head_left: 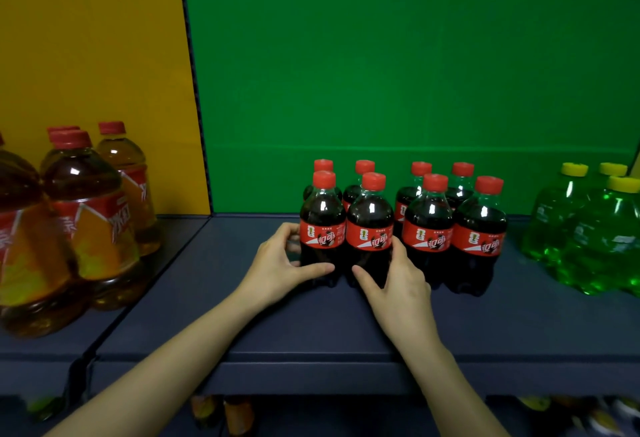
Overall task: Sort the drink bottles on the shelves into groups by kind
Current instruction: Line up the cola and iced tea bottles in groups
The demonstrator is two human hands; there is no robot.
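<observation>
Eight cola bottles [401, 225] with red caps and red labels stand upright on a dark blue shelf [242, 315], in a near row of four and a far row of four, close to the green back panel [381, 73]. The left hand [277, 263] has its grip curled round the leftmost near cola bottle [322, 228], thumb across the lower front and fingers wrapped on its left side. The right hand [398, 280] holds the second near cola bottle [370, 228] the same way, thumb on the lower front, fingers on its right side. These two bottles touch each other, label to label.

The right hand's fingers sit in the narrow gap beside the third near cola bottle [429, 228], which stands just to the right. Two far-row bottles stand directly behind the held pair, close enough that their caps show just over them.

To the left, before a yellow back panel [86, 38], large amber tea bottles [86, 228] with red caps stand on the adjoining shelf section, well apart from the cola. To the right, pale green drink bottles [595, 239] with yellow caps are clustered near the frame edge. Below the shelf's front edge, items on a lower level [235, 416] show (too blurred to tell what they are)
</observation>
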